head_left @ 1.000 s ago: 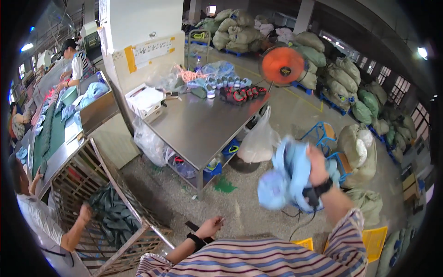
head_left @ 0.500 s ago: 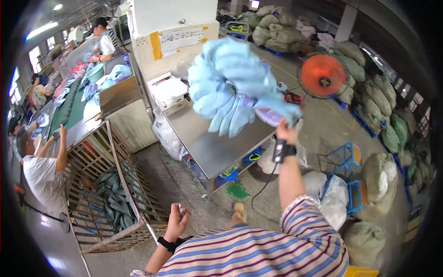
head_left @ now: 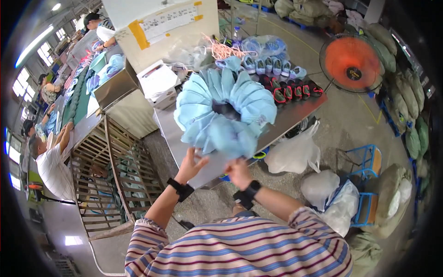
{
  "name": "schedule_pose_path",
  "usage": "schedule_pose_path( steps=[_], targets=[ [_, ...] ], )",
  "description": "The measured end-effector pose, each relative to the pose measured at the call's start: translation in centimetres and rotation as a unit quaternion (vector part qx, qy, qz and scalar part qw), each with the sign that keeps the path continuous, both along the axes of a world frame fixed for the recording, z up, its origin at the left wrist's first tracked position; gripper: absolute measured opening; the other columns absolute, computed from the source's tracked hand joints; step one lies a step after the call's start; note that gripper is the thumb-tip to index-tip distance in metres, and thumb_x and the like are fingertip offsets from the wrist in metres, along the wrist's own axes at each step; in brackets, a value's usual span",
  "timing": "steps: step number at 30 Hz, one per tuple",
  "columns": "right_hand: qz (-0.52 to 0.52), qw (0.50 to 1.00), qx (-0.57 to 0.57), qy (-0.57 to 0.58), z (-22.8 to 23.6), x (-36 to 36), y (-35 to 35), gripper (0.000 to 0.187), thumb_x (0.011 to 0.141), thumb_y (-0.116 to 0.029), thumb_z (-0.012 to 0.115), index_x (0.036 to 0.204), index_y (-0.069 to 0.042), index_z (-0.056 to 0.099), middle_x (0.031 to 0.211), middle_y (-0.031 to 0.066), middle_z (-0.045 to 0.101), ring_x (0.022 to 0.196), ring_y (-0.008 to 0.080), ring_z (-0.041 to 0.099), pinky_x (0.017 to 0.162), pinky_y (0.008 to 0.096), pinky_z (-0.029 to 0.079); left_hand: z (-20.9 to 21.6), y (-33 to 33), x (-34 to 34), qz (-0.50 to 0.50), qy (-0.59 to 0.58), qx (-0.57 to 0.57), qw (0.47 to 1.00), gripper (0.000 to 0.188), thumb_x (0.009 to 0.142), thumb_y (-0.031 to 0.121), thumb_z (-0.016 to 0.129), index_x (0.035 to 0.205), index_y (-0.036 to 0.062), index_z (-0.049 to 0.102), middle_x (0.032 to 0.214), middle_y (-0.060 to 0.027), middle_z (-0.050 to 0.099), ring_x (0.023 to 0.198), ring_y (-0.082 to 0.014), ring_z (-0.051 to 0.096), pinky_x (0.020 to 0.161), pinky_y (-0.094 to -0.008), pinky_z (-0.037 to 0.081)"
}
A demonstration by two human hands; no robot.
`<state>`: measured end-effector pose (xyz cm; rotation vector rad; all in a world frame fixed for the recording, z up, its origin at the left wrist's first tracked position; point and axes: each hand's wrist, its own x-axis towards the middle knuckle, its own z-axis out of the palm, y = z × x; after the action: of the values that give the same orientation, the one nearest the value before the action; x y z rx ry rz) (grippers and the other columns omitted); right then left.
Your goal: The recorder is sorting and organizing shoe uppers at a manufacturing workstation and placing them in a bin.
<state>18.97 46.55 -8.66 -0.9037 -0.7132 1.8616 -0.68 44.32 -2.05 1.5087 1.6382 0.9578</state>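
Note:
A thick ring of overlapping light blue shoe uppers point(head_left: 194, 108) rests on the metal table point(head_left: 295, 121) in front of me. Another light blue shoe upper point(head_left: 229, 138), smeared by motion, is over the ring's near side. My right hand point(head_left: 239, 174) is closed in a pinch at that upper's lower edge. To its left, my left hand point(head_left: 188, 167) is raised by the near rim of the ring, thumb and fingers apart. Whether its fingertips touch an upper is unclear. Both wrists wear black bands.
Light blue shoes point(head_left: 272, 67), black-and-red shoes point(head_left: 295, 90) and pink cords point(head_left: 224, 48) lie on the table's far side. A slatted cage cart point(head_left: 117, 171) stands left, an orange fan point(head_left: 353, 64) right. Plastic bags point(head_left: 295, 150) and blue-framed stools point(head_left: 367, 184) are nearby. People work along a conveyor point(head_left: 82, 94).
My right hand has swung the shoe upper from the ring's right side to its near side. My left hand has risen from low beside my body to the ring. The view has shifted.

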Motion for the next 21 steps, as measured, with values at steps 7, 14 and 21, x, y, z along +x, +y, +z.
schedule_pose_path(
  steps=[7, 14, 21],
  targets=[
    [0.518, 0.709, 0.413, -0.24, 0.6, -1.8, -1.3, 0.018, 0.075, -0.024, 0.055, 0.073, -0.006, 0.054, 0.066, 0.0054, 0.058, 0.055, 0.0186, 0.054, 0.056, 0.0323, 0.042, 6.1, 3.7, 4.2, 0.064, 0.231, 0.193, 0.951, 0.066, 0.069, 0.034, 0.069, 0.112, -0.0049, 0.037, 0.102, -0.0223, 0.051, 0.089, -0.0374, 0.053, 0.074, -0.0404, 0.044],
    [0.343, 0.87, 0.235, -0.266, 7.1, 8.2, 3.0, 0.035, 0.082, -0.019, 0.058, 0.112, -0.005, 0.046, 0.087, 0.0077, 0.06, 0.065, 0.0121, 0.059, 0.058, 0.023, 0.046, -1.1, 3.8, -9.0, 0.083, 0.42, -0.057, 0.902, 0.049, 0.067, 0.012, 0.065, 0.109, 0.0, 0.042, 0.091, -0.0195, 0.055, 0.088, -0.0366, 0.052, 0.073, -0.0416, 0.044],
    [0.158, 0.937, 0.259, -0.174, 11.9, 5.5, 2.8, 0.05, 0.08, -0.017, 0.06, 0.124, -0.006, 0.039, 0.114, 0.0098, 0.05, 0.093, 0.0162, 0.054, 0.073, 0.027, 0.046, 13.4, 4.9, 1.5, 0.015, -0.04, 0.219, 0.975, 0.015, 0.082, -0.003, 0.044, 0.096, 0.0006, 0.049, 0.091, -0.0071, 0.053, 0.079, -0.0163, 0.051, 0.071, -0.026, 0.04]
  ],
)
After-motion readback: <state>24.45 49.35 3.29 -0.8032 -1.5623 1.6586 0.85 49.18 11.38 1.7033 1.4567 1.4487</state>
